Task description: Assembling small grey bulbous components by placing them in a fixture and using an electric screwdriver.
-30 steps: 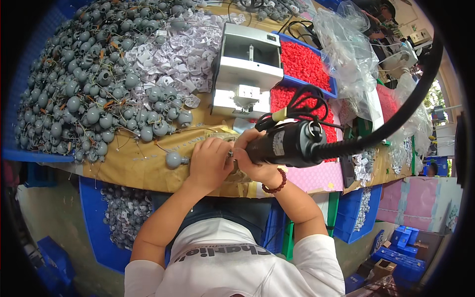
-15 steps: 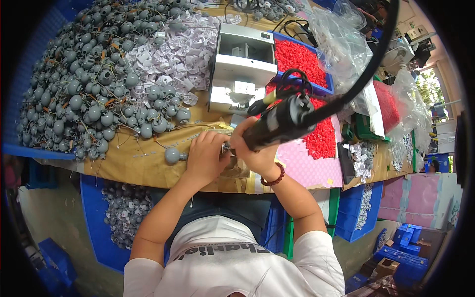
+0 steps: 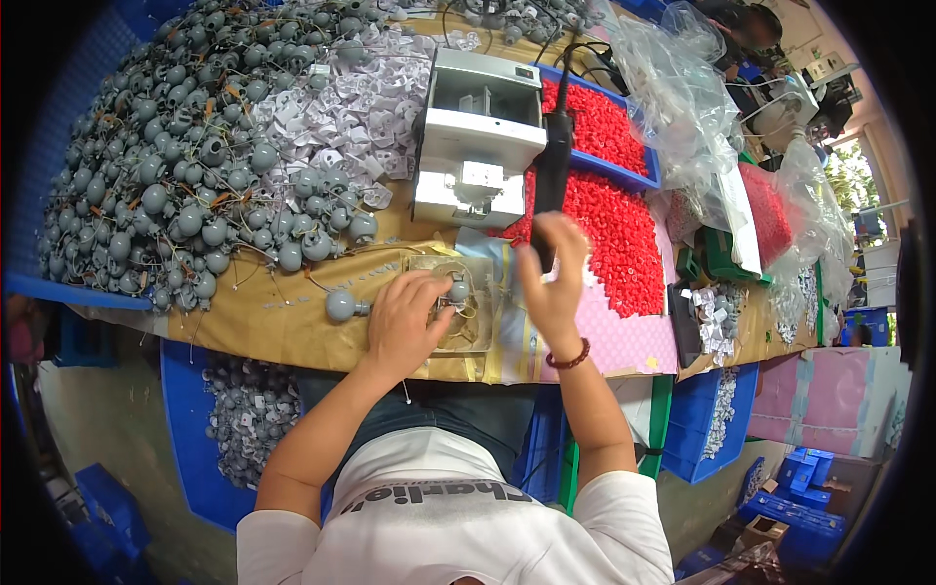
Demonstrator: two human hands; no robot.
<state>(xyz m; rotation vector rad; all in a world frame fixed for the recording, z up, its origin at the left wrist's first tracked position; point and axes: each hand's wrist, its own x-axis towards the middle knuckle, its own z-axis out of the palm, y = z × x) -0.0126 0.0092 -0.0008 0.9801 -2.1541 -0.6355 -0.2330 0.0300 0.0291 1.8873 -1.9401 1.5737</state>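
My left hand point(image 3: 408, 317) bends over a clear fixture plate point(image 3: 475, 337) at the bench's front. Thumb and fingers close on a small grey round part point(image 3: 457, 291); thin wire lies beside it on the plate. To the right, my right hand point(image 3: 559, 288) is slightly blurred, its thumb and fingers apart around the lower end of a black corded electric screwdriver point(image 3: 554, 166). The tool hangs upright next to a white machine point(image 3: 478, 136); whether the fingers still touch it is unclear. Just left of my left hand lies a grey bulb-shaped part point(image 3: 340, 305).
A heap of grey wired bulb-shaped parts point(image 3: 146, 175) fills the left. Behind are white plastic pieces point(image 3: 331, 107). Red small parts point(image 3: 609, 234) cover the right, some in a blue tray point(image 3: 655, 178). Clear plastic bags point(image 3: 673, 78) lie farther back. Below the bench edge stands a blue bin point(image 3: 185, 429).
The screwdriver has gone from over the fixture to an upright hang farther back and right. My right hand moved right and its fingers spread. The fixture and grey part are now uncovered.
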